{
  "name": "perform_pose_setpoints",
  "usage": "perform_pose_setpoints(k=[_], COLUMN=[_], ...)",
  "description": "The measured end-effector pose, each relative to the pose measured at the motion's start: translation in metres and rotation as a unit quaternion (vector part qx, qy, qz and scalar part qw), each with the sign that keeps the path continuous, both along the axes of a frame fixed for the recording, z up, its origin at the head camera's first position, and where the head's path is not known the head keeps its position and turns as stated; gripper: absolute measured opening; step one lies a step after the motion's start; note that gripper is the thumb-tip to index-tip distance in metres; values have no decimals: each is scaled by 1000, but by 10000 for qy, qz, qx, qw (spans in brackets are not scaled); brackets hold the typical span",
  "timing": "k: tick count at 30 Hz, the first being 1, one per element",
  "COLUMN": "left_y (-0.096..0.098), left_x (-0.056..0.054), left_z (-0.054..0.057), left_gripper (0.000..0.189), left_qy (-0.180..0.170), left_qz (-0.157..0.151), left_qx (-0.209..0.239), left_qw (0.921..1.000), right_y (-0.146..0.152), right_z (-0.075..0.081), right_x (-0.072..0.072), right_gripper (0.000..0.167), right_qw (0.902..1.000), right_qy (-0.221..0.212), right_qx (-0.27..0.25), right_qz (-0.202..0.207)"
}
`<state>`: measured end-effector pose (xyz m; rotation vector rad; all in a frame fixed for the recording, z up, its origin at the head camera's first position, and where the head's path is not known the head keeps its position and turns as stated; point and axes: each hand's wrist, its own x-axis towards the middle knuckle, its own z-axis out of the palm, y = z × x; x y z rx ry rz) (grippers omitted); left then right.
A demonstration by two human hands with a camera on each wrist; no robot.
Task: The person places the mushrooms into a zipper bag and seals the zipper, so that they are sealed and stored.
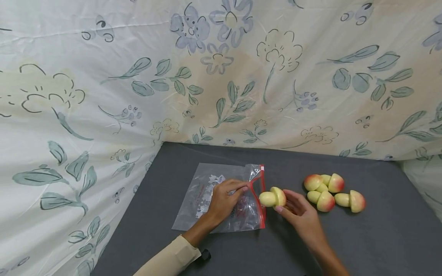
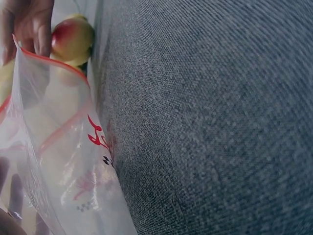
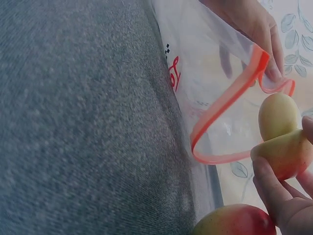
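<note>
A clear plastic zip bag with a red zip edge lies on the dark cloth, its mouth facing right and held apart. My left hand pinches the upper lip of that mouth between thumb and fingers. In my right hand is a mushroom-shaped piece, pale yellow with a cap blushed red, gripped by the cap. Its pale stem points at the bag's opening, right by the red edge. In the left wrist view, the right hand's fingers show behind the bag's rim.
Several more mushroom-shaped pieces lie grouped on the dark cloth to the right, one at the group's right side. A floral curtain hangs behind the table. A small black object is beside the left sleeve.
</note>
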<state>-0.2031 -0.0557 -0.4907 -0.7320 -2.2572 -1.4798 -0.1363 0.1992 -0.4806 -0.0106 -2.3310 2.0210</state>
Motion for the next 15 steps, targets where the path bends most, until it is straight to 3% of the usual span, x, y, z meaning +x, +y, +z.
perform_pose_setpoints(k=[15], left_y=[1], left_x=[0], left_z=[3], left_gripper=[19], left_qy=[127], left_qz=[29], left_qx=[288], left_qw=[9995], right_y=[-8], right_z=[-3], right_x=[1], right_gripper=[60], right_qw=[9996], right_qy=[294], right_qx=[-5], right_qz=[19])
